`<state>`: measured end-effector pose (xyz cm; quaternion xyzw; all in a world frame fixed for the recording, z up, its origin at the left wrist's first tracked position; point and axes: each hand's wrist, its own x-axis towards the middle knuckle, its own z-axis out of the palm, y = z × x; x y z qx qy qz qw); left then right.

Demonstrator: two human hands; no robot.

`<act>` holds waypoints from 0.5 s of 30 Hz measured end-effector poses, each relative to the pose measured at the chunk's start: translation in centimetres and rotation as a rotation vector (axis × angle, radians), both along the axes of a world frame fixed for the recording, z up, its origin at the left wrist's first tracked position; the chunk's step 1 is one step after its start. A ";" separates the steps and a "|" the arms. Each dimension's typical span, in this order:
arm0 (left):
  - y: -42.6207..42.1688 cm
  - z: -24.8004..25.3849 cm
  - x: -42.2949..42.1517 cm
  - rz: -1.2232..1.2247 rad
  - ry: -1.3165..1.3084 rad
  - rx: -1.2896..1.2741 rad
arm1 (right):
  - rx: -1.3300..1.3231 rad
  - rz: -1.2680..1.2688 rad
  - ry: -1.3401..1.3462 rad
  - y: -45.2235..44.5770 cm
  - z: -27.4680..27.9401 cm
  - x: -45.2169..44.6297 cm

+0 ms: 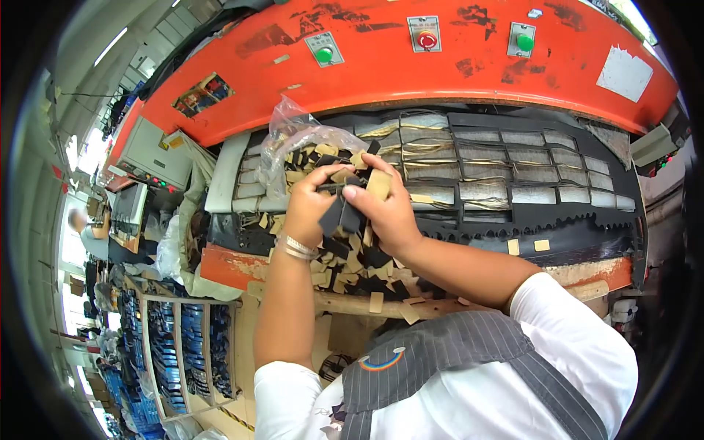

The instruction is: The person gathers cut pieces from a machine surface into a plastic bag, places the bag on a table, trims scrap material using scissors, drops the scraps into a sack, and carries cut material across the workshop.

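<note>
Both my hands are raised over a heap of small black and tan cut pieces (356,264), which look like foam or sheet material. A few black pieces (342,214) are pinched between my left hand (304,205) and my right hand (392,213), with the two thumbs close together. Under the fingers of my right hand is a tan piece (379,185). Behind my left hand lies a clear plastic bag (293,136), its mouth turned toward more of these pieces. My fingers hide part of what they hold.
A black sheet cut into rectangular openings (484,176) covers the bed to the right. An orange machine beam (381,66) with push buttons spans the back. Two tan pieces (541,246) rest near the front edge. A shelf rack (183,352) stands lower left; another person (95,231) is far left.
</note>
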<state>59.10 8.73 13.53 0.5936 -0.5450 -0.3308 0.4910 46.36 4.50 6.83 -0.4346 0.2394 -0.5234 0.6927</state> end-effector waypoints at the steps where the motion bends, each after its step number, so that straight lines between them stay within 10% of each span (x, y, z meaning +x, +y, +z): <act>1: -1.2 -0.9 1.7 -0.015 0.161 0.073 | 0.048 -0.015 -0.050 -0.8 -0.3 1.5; 8: -8.8 -4.3 10.4 -0.090 0.343 0.211 | -0.014 -0.343 0.160 -5.4 -3.7 10.6; 11: -11.7 -5.6 14.2 -0.072 -0.383 0.018 | -0.283 -0.558 0.299 -6.3 -4.9 13.1; 15: -13.4 -7.4 16.9 0.009 -0.272 0.190 | -0.438 -0.509 0.360 -7.9 -6.4 14.5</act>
